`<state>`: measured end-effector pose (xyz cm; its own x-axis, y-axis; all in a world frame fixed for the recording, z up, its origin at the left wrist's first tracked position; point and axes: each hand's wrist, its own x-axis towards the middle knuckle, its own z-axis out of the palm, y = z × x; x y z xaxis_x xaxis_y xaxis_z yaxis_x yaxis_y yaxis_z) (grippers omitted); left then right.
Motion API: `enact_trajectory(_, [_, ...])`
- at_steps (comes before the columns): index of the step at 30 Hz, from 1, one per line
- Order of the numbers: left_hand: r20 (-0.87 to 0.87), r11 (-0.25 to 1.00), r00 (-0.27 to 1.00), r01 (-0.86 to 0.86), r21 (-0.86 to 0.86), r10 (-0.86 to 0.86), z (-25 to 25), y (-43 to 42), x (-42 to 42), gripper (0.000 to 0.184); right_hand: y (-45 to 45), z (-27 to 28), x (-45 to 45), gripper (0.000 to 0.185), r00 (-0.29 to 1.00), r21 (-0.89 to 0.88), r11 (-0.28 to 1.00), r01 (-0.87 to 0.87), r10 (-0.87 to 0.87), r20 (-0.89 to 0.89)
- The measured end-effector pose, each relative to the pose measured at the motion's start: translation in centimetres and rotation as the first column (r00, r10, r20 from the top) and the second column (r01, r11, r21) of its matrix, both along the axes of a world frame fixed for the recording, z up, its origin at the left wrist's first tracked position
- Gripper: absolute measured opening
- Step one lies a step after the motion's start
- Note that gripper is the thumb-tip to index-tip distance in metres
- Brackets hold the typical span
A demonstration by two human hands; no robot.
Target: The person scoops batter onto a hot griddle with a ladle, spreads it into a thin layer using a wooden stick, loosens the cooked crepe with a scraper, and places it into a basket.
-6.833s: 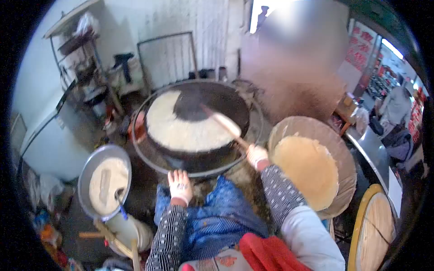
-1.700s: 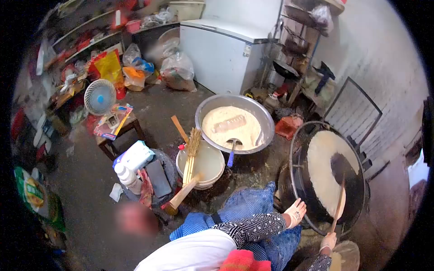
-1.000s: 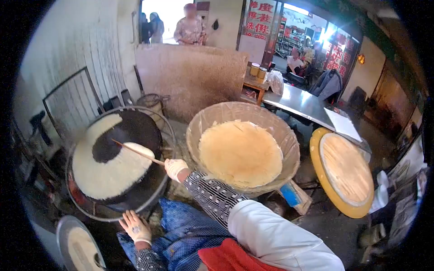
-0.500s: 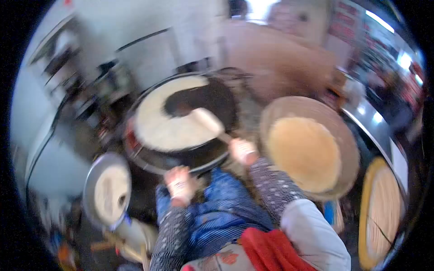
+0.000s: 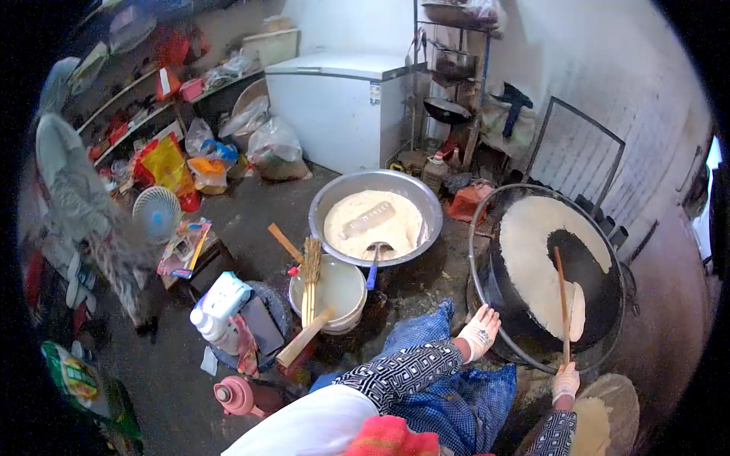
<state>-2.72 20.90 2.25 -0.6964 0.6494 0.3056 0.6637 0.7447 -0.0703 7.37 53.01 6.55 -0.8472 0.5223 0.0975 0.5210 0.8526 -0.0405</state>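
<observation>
My right hand [image 5: 565,382] is wrapped round the handle of a wooden batter spreader [image 5: 563,292], whose far end lies over the round black griddle [image 5: 513,304]. A pale layer of batter [image 5: 525,239] curves round the griddle, leaving its dark middle and part of the near right side bare. Beside the spreader, a pale strip reaches toward the near edge; I cannot tell if it is batter or blade. My left hand [image 5: 479,334] rests at the griddle's near left rim, fingers stretched out, holding nothing. Both hands have a thin whitish covering.
Left of the griddle stands a metal basin [image 5: 319,220] of batter with a blue-handled ladle [image 5: 372,275]. Nearer are a white bucket [image 5: 346,292] with a straw brush [image 5: 310,281], and a pink flask [image 5: 237,395]. A flatbread [image 5: 591,427] lies at lower right; a chest freezer [image 5: 327,114] stands behind.
My view has swung left, bringing the freezer and basin into sight. The spreader has moved from over the batter ring toward the near side of the griddle. My left hand stays by the rim.
</observation>
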Motion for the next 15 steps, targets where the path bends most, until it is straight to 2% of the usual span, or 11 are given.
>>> enact_trajectory(2, [-0.024, 1.0, 1.0, -0.011, 0.006, 0.012, 0.5, -0.3, -0.5, 0.039, 0.7, 0.5, 0.0, 0.03, 0.998, -0.073, 0.996, 0.057, -0.054, 0.045])
enact_trajectory(3, [-0.066, 0.998, 0.996, -0.064, 0.003, 0.064, -0.3, 0.1, -0.8, 0.038, 1.7, -0.6, -0.2, 0.026, 0.994, -0.004, 0.999, 0.046, -0.046, -0.094])
enact_trajectory(4, [-0.188, 0.993, 0.979, -0.057, 0.1, 0.075, 0.3, -0.6, -0.7, 0.03, 0.8, 0.5, -0.8, 0.027, 0.998, -0.033, 0.999, 0.014, -0.016, -0.06])
enact_trajectory(5, [-0.025, 0.982, 0.996, -0.093, -0.164, 0.09, 3.3, -0.8, -1.0, 0.019, -0.8, 2.3, -0.8, 0.027, 0.996, -0.101, 0.993, -0.057, 0.05, -0.072])
enact_trajectory(6, [-0.097, 0.992, 0.99, -0.108, -0.069, 0.102, 3.4, -0.8, -1.5, 0.013, -3.2, 4.7, -0.4, 0.027, 0.987, -0.249, 0.963, -0.102, 0.067, -0.145])
enact_trajectory(8, [-0.095, 0.994, 0.991, -0.089, 0.06, 0.095, 5.7, -2.1, -1.1, 0.009, 0.5, 0.7, -0.8, 0.029, 0.995, -0.206, 0.975, -0.088, 0.077, -0.057])
enact_trajectory(11, [0.207, 0.987, 0.972, -0.081, -0.138, 0.109, 9.8, -2.6, -0.4, 0.03, -2.0, 5.1, -0.5, 0.032, 0.997, -0.206, 0.976, 0.078, -0.082, -0.012])
enact_trajectory(12, [-0.145, 0.999, 0.988, -0.046, -0.001, 0.045, 1.3, -2.2, -2.3, 0.051, -2.1, 5.3, -0.7, 0.031, 0.998, -0.176, 0.982, 0.07, -0.069, 0.013])
enact_trajectory(13, [-0.012, 0.99, 0.995, -0.105, -0.089, 0.104, 1.2, -1.7, -2.6, 0.064, -2.2, 4.1, -0.6, 0.031, 0.999, -0.136, 0.99, 0.032, -0.032, -0.001])
enact_trajectory(14, [0.135, 0.997, 0.987, -0.081, -0.016, 0.082, 3.1, -1.4, -1.8, 0.061, -2.2, 3.0, -1.1, 0.031, 1.0, -0.101, 0.994, -0.03, 0.029, -0.01])
enact_trajectory(15, [0.151, 1.0, 0.988, 0.0, 0.018, -0.002, 4.7, -0.6, -1.2, 0.06, -2.0, 2.8, -1.2, 0.031, 0.999, -0.073, 0.997, -0.012, 0.015, 0.043])
